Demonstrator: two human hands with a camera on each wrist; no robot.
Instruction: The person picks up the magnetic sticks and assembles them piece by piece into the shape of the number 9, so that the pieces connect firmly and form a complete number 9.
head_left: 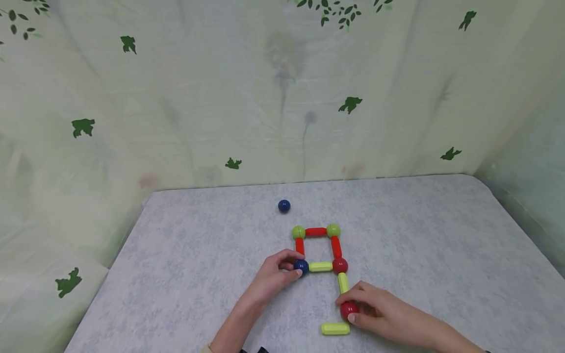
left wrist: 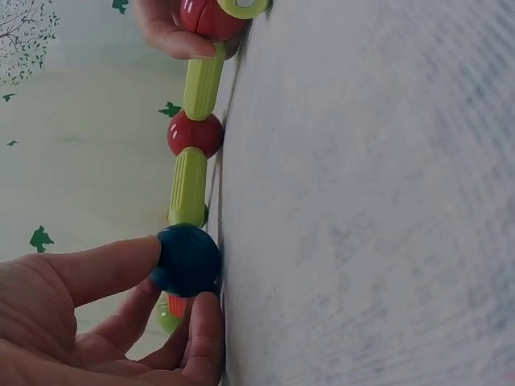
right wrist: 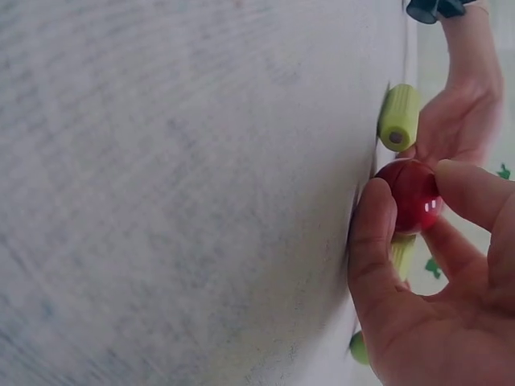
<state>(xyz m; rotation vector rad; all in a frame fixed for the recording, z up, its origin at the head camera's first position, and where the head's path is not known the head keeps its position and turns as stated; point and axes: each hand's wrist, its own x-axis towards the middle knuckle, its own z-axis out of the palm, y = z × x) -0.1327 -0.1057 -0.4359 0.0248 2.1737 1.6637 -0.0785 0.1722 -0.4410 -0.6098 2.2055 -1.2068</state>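
Observation:
My left hand (head_left: 274, 274) pinches a blue ball (left wrist: 188, 260) at the near left corner of a square of balls and rods. Two green balls (head_left: 333, 230) and red rods (head_left: 316, 231) form the square's far side; a yellow-green rod (head_left: 321, 266) joins the blue ball to a red ball (head_left: 340, 265). From that red ball another yellow-green rod (head_left: 343, 282) runs toward me to a second red ball (right wrist: 409, 195). That second ball is held between the thumb and fingers of my right hand (head_left: 381, 311). Just left of it lies a third yellow-green rod (head_left: 335, 329); contact with the ball is unclear.
A loose blue ball (head_left: 284, 206) sits beyond the square, near the back of the grey table (head_left: 198, 235). Behind the table hangs a pale curtain (head_left: 198, 98) with green leaf and bird prints.

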